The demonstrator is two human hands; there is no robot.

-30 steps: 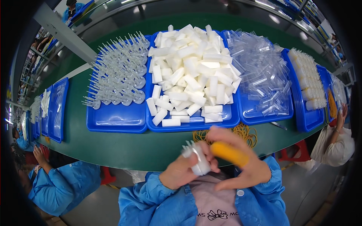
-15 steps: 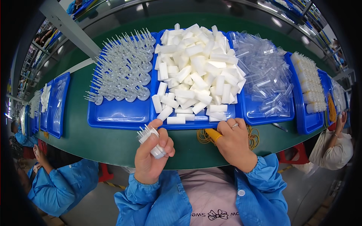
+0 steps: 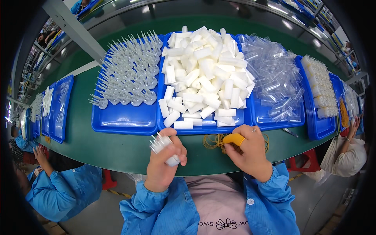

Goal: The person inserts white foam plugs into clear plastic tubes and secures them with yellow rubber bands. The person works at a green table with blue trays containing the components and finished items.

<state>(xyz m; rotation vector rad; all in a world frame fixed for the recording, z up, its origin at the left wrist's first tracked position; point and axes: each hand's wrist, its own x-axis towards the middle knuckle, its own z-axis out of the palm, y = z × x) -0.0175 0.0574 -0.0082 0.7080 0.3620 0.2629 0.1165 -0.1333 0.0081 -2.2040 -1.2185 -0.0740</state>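
Note:
My left hand (image 3: 162,160) grips a small bundle of clear plastic parts (image 3: 161,145) with a white piece at its lower end, held over the near edge of the green table (image 3: 117,152). My right hand (image 3: 246,150) reaches down onto a heap of yellow rubber bands (image 3: 214,141) by the table edge, its index finger capped in a yellow finger cot (image 3: 234,138). Straight ahead, the middle blue tray (image 3: 203,128) is heaped with white plastic tubes (image 3: 203,74).
To the left, a blue tray (image 3: 121,121) carries rows of clear pointed parts (image 3: 129,74). Clear tubes (image 3: 274,78) fill the tray on the right, and further trays (image 3: 321,129) follow. People in blue coats (image 3: 62,188) and a white top (image 3: 348,156) sit at either side.
My hands, joined in front of my chest a second ago, have separated. The left carried the bundle out to the left, and the right reached forward onto the rubber bands.

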